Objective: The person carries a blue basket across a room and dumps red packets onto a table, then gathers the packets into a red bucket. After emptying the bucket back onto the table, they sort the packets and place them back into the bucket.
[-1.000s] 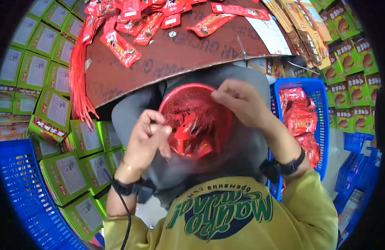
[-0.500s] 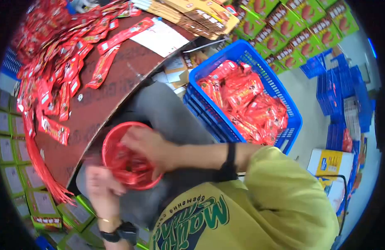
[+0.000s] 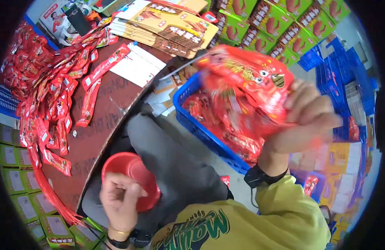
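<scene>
My right hand (image 3: pixel 307 114), raised over the blue basket (image 3: pixel 209 143), is closed on a bulky bunch of red snack packets (image 3: pixel 259 79) with a cartoon face printed on them. Beneath this bunch, more red packets (image 3: pixel 242 143) fill the basket. My left hand (image 3: pixel 119 196) is curled in front of the red bucket (image 3: pixel 148 183) between my legs. Its fingers and thumb come close together; whether they pinch anything is hidden. The part of the bucket's inside that I can see shows bare red plastic.
On the brown table (image 3: pixel 98 129) lie many narrow red packets (image 3: pixel 55 100), a white sheet (image 3: pixel 136 64) and flattened cartons (image 3: pixel 167 25). Green boxes (image 3: pixel 271 21) are stacked behind the basket, others (image 3: pixel 17 179) at far left. Blue crates (image 3: pixel 332 75) stand at right.
My right hand has come out of the bucket and swung right over the basket, carrying the red packets. My left hand has stayed by the bucket, whose contents are no longer seen.
</scene>
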